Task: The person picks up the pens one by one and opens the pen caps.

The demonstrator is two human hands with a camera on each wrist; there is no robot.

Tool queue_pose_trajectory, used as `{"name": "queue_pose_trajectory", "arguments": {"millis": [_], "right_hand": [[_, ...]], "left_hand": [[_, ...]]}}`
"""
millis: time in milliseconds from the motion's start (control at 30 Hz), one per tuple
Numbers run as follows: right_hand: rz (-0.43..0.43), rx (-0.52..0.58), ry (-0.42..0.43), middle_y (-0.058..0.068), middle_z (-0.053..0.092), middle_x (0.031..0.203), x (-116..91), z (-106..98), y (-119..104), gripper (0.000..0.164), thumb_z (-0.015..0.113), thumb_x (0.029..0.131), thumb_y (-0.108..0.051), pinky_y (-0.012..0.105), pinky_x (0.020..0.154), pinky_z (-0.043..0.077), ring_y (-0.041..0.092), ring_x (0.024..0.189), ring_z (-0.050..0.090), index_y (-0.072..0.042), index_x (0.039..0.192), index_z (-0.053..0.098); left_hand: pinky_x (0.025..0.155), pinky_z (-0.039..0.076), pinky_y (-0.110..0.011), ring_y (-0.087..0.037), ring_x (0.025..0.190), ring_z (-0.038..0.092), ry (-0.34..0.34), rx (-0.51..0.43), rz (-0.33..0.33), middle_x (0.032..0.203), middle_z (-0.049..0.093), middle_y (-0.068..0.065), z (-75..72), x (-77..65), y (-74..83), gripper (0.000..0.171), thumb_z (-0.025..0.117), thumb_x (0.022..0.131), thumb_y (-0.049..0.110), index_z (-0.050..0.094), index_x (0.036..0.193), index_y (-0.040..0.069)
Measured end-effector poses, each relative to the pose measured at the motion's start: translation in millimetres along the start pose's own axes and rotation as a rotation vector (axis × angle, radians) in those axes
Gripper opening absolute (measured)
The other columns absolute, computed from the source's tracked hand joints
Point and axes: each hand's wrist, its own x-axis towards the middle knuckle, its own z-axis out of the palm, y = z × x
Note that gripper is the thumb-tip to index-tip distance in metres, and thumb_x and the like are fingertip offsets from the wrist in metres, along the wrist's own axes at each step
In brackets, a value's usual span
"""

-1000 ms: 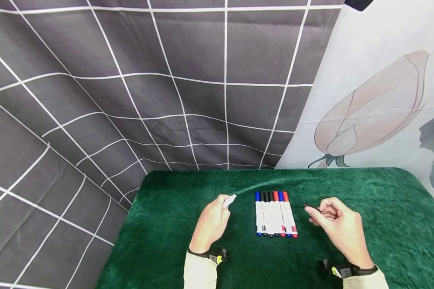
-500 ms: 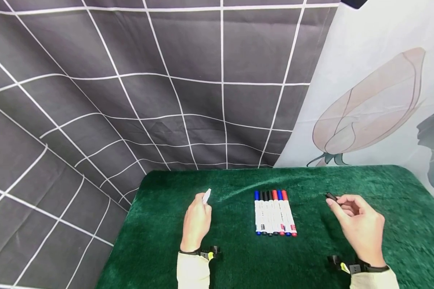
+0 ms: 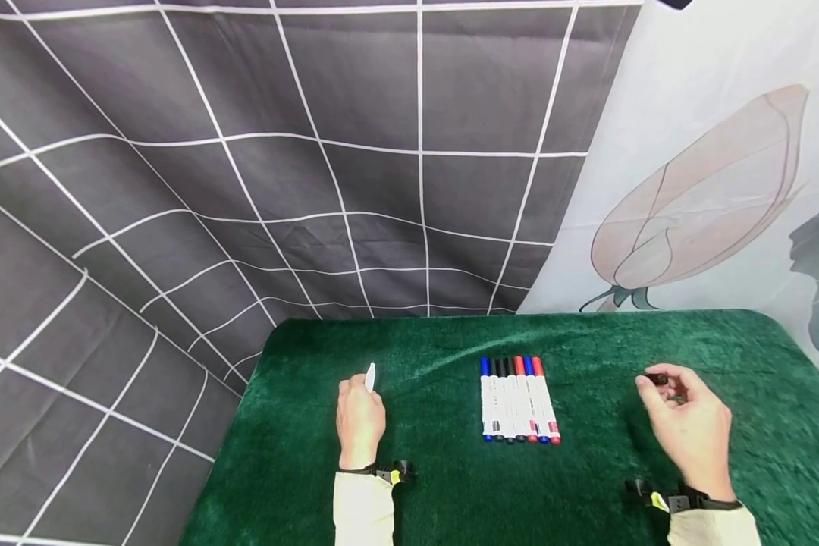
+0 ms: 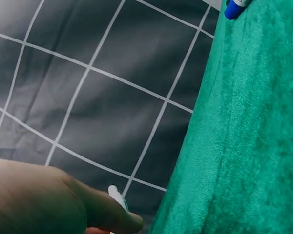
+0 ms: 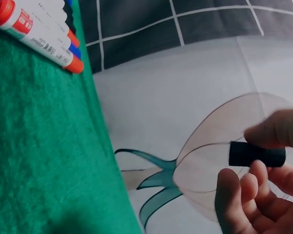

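My left hand [image 3: 360, 418] grips a white marker [image 3: 370, 377] whose narrow end pokes up past the thumb and forefinger. The left wrist view shows that white end [image 4: 116, 197] too, with the rest hidden by the hand. On the right side, my right hand [image 3: 692, 421] pinches a black marker cap [image 5: 256, 154] between thumb and fingers, raised off the cloth. Between the hands, several whiteboard markers [image 3: 516, 402] lie side by side in a row, with blue, black and red caps at the far end.
Green plush cloth [image 3: 450, 485] covers the table. Behind and to the left hangs a dark grey curtain [image 3: 355, 182] with white grid lines. A white curtain [image 3: 710, 45] printed with a pink flower bud hangs at the back right.
My hands have moved apart: the left went leftward with the white marker, the right went rightward with the black cap. The row of markers lies as before.
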Motion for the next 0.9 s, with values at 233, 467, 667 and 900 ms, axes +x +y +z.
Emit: {"name": "queue_pose_trajectory", "arguments": {"millis": [233,467,667,900], "right_hand": [[0.077,-0.05,0.007,-0.007,0.054,0.083,6.7,0.0,15.8,0.027,0.058,0.089,-0.025,0.014,0.059,0.035,-0.014,0.062,0.044,-0.011,0.111,0.064],[0.013,-0.137,-0.173,0.023,0.055,0.091,6.7,-4.4,24.6,0.03,0.04,0.098,-0.017,0.051,0.079,0.028,0.039,0.102,0.041,0.003,0.116,0.053],[0.031,-0.191,-0.192,0.028,0.061,0.09,7.9,-7.1,27.7,0.039,0.034,0.099,-0.017,0.056,0.09,0.026,0.043,0.104,0.043,0.002,0.133,0.042],[0.247,-0.235,-0.142,0.024,0.061,0.11,12.8,-2.0,33.9,0.051,0.054,0.092,-0.03,0.051,0.099,0.022,0.037,0.097,0.055,-0.004,0.135,0.043]], "left_hand": [[0.068,0.046,-0.047,-0.035,0.079,0.059,0.042,0.025,-0.046,0.087,0.056,-0.017,1.2,0.8,-1.5,0.022,0.066,0.079,0.005,0.065,0.101,0.0],[0.061,0.046,-0.048,-0.035,0.077,0.059,0.012,0.073,-0.147,0.087,0.056,-0.017,2.7,1.9,-2.0,0.022,0.065,0.081,0.01,0.066,0.103,0.005],[0.061,0.046,-0.047,-0.034,0.078,0.059,0.001,0.092,-0.193,0.088,0.057,-0.016,6.8,3.4,-6.7,0.024,0.066,0.081,0.013,0.066,0.104,0.007],[0.064,0.046,-0.048,-0.035,0.083,0.059,0.004,0.07,-0.193,0.092,0.057,-0.017,10.0,6.1,-10.1,0.028,0.067,0.081,0.013,0.066,0.109,0.01]]}}
